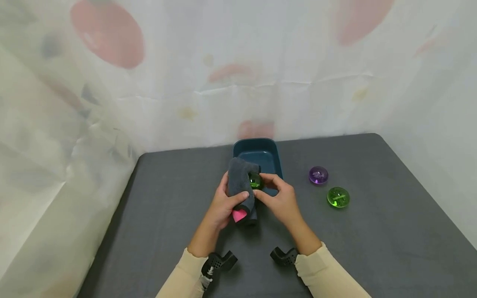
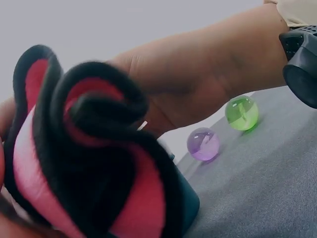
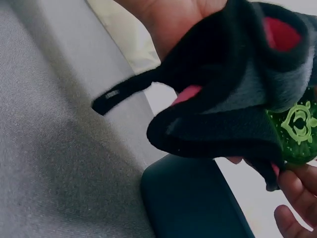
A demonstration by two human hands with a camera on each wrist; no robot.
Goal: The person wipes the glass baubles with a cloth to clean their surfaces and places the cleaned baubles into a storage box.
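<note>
My left hand (image 1: 227, 203) grips a folded dark grey cloth (image 1: 240, 184) with a pink inner side (image 1: 239, 214), held just above the near edge of a teal tray (image 1: 273, 145). In the left wrist view the cloth (image 2: 89, 163) fills the frame, rolled black and pink. My right hand (image 1: 277, 194) pinches a green glassy ball (image 1: 255, 180) against the cloth. The right wrist view shows that ball (image 3: 296, 134) pressed under the cloth (image 3: 233, 99), with my fingertips (image 3: 297, 188) below it.
A purple ball (image 1: 318, 175) and another green ball (image 1: 338, 197) lie on the grey table (image 1: 391, 231) to the right of the tray. A patterned white curtain hangs behind the table and on both sides.
</note>
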